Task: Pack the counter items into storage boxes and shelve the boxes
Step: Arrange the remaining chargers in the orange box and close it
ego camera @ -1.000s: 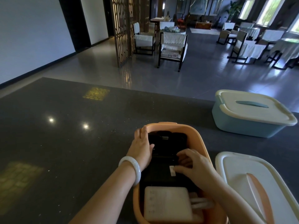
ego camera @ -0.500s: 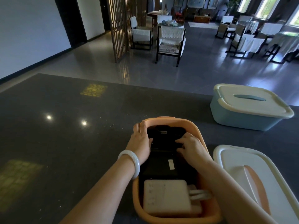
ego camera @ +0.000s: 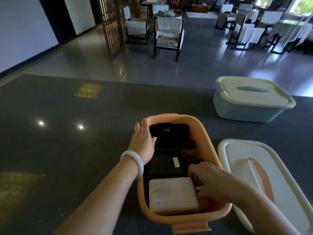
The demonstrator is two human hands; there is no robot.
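Observation:
An open orange storage box stands on the dark counter in front of me. Inside lie a black pouch at the far end, a black case with a white label in the middle, and a white flat device at the near end. My left hand grips the box's left rim, fingers outside and thumb inside. My right hand reaches into the box's right side beside the white device, its fingers curled down on the device's white cable, which they mostly hide.
The orange box's white lid with an orange handle lies on the counter to the right. A blue storage box with its lid on stands at the far right. Beyond the counter's far edge are floor, chairs and tables.
My right hand has drawn back from the black pouch at the far end to the near right side, beside the white device. My left hand stays on the rim.

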